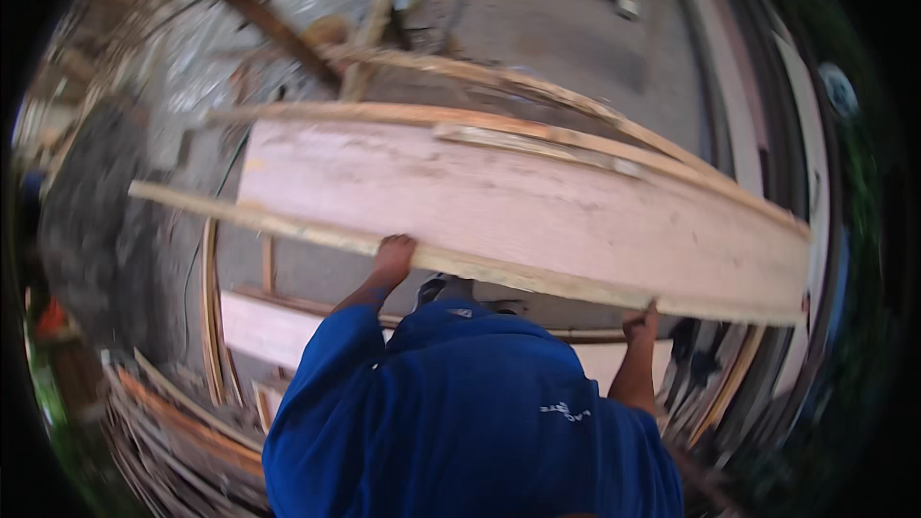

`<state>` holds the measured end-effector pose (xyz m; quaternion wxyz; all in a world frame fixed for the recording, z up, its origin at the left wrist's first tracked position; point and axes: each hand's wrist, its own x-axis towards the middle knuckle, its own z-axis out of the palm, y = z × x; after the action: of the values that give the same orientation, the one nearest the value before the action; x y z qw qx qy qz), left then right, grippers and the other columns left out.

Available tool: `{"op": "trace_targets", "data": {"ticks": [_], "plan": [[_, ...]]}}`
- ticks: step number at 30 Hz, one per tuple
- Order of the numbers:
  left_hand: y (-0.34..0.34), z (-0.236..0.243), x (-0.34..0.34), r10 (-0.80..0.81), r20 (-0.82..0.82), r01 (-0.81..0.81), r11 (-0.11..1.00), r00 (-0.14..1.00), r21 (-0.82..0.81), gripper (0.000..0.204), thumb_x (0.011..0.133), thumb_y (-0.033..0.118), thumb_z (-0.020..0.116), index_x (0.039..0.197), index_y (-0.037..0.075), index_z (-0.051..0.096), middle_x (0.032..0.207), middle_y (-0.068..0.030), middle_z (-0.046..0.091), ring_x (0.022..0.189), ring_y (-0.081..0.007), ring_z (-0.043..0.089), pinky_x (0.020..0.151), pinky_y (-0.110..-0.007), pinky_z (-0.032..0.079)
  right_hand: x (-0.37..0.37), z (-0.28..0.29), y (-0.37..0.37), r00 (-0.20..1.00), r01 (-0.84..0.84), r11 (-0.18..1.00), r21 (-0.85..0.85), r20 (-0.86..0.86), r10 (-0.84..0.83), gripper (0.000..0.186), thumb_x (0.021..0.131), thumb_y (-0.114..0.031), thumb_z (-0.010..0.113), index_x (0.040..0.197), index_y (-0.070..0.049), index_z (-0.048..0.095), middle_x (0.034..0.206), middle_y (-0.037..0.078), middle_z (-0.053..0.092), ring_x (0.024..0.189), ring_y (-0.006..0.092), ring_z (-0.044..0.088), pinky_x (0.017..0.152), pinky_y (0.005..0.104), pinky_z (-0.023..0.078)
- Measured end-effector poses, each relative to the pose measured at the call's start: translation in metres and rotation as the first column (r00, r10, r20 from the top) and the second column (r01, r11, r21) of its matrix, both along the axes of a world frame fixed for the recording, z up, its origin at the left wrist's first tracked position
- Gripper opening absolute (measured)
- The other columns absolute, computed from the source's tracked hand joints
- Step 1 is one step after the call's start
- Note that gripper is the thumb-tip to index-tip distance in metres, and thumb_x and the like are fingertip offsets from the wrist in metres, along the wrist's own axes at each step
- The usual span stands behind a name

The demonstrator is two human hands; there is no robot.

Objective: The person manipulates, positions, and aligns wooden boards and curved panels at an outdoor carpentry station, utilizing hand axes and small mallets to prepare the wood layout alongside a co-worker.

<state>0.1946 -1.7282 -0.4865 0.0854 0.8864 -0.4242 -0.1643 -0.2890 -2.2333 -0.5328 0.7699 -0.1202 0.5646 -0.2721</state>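
Gripping plank [537, 206], fingers hidden underneath.

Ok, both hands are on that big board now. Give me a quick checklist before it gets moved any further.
1. Left hand on the near edge of the wide plank: ok, fingers curl over it.
2. Right hand on the same edge: ok, gripping from below.
3. Grip balance: not ok, both hands sit around the middle and right, and the left end runs far out unsupported.
4. Thin wooden strip lying loose on top of the plank: not ok, could slide off.
5. Footing: cannot tell, the blue shirt hides the feet.
6. Ground at lower left: not ok, scrap laths are piled there.
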Motion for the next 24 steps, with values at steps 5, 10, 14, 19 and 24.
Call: {"op": "trace_targets", "data": {"ticks": [5,10,14,19,24], "plan": [[0.003,-0.004,0.003,-0.118,-0.075,0.123,0.991,0.99,0.062,0.041,0.072,-0.003,0.068,0.112,0.004,0.065,0.119,-0.0186,0.062,0.109,-0.0403,0.062,0.091,-0.049,0.054,0.057,0.001,0.033,0.962,0.266,0.961,-0.076,-0.034,-0.269,0.057,0.094,-0.036,0.078,0.139,-0.009,0.056,0.134,0.012,0.064,0.119,0.0299,0.062,0.099,0.0493,0.056],[-0.011,0.013,0.002,-0.263,-0.055,0.268,0.949,0.963,0.165,0.045,0.075,0.007,0.076,0.118,0.008,0.066,0.118,-0.0173,0.063,0.108,-0.0397,0.062,0.09,-0.049,0.055,0.056,0.027,0.073,0.937,0.283,0.949,-0.138,-0.171,-0.304,0.052,0.086,-0.033,0.087,0.117,0.001,0.064,0.102,0.012,0.068,0.088,0.0279,0.068,0.073,0.0407,0.063],[-0.025,0.02,-0.008,-0.262,-0.065,0.27,0.94,0.963,0.21,0.05,0.07,0.012,0.082,0.116,0.009,0.065,0.119,-0.0153,0.063,0.108,-0.0387,0.064,0.087,-0.05,0.056,0.061,0.037,0.098,0.921,0.35,0.932,-0.093,-0.15,-0.361,0.049,0.085,-0.031,0.087,0.115,0.001,0.065,0.101,0.012,0.068,0.083,0.0259,0.069,0.069,0.0384,0.064],[-0.052,0.021,-0.026,-0.258,-0.083,0.271,0.903,0.963,0.334,0.079,0.067,0.023,0.09,0.135,0.011,0.053,0.126,-0.0146,0.062,0.113,-0.0378,0.064,0.091,-0.049,0.057,0.059,0.053,0.102,0.956,0.293,0.954,-0.062,0.007,-0.293,0.047,0.085,-0.029,0.087,0.112,0.002,0.064,0.101,0.013,0.065,0.08,0.0251,0.07,0.067,0.0366,0.065],[-0.099,0.021,-0.06,-0.376,-0.025,0.374,0.909,0.926,0.185,0.094,0.067,0.026,0.091,0.149,0.01,0.046,0.135,-0.0167,0.06,0.116,-0.0375,0.063,0.095,-0.048,0.055,0.032,0.051,0.109,0.957,0.28,0.96,-0.026,-0.078,-0.281,0.044,0.086,-0.03,0.087,0.106,0.001,0.063,0.099,0.012,0.064,0.076,0.0242,0.07,0.065,0.0359,0.065]]}}
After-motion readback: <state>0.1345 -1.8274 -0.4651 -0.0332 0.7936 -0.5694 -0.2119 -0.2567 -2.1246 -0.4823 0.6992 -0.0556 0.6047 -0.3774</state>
